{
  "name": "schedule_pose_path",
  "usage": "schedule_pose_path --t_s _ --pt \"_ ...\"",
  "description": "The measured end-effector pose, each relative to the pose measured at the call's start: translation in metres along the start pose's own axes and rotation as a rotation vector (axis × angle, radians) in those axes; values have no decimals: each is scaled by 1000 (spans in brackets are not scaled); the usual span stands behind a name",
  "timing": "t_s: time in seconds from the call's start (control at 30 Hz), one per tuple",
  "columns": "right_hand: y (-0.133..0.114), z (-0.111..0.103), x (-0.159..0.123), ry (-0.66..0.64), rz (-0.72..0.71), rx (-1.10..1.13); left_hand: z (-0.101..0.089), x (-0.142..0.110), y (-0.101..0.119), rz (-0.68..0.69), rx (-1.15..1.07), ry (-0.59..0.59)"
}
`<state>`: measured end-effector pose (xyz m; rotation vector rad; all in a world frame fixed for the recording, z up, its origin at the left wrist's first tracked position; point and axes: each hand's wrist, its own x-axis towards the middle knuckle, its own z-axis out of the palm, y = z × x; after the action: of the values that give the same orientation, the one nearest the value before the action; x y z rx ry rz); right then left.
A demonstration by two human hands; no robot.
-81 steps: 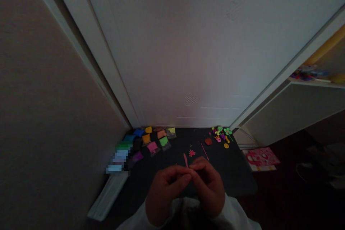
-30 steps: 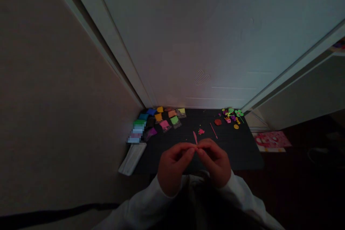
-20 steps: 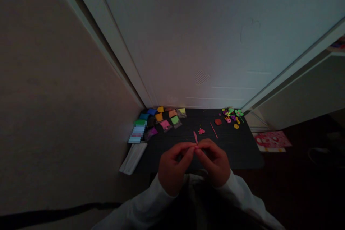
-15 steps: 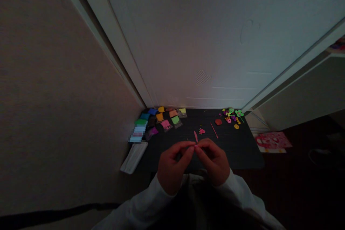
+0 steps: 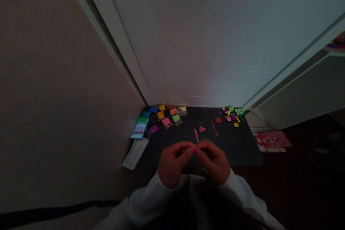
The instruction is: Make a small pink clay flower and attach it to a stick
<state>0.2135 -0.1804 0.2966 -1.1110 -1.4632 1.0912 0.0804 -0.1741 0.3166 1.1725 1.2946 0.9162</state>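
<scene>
My left hand and my right hand meet fingertip to fingertip over the near edge of a small dark table. Both pinch the same tiny pink bit, too small to name. Just beyond the fingertips lies a pink modelling tool, then a small pink clay shape and a thin pink stick. White sleeves cover both wrists.
Several coloured clay packets lie at the table's far left. Small finished clay figures, a red lump and a yellow disc sit at the far right. A white door rises behind. A pink printed sheet lies on the floor right.
The view has tilted and shifted since the earliest frame. My hands keep pinching together at the same spot with only slight finger movement.
</scene>
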Motion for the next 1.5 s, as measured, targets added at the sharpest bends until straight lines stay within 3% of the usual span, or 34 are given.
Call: schedule_pose_path --t_s 0.23,0.37,0.6,1.17,1.5 --pt "-2 -2 -10 41 97 47 8 -8 -1 -25 -77 3" --pt "-5 -5 -13 61 208 192 12 -12 -4 -38 -179 -5" --pt "-3 -5 -19 53 268 346 14 -20 -2 -48 -73 3" --pt "-5 -7 -23 32 16 -19 10 -21 -11 -69 -162 -10" --pt "-7 -1 -18 45 13 -60 5 -20 -9 -23 -88 -5"
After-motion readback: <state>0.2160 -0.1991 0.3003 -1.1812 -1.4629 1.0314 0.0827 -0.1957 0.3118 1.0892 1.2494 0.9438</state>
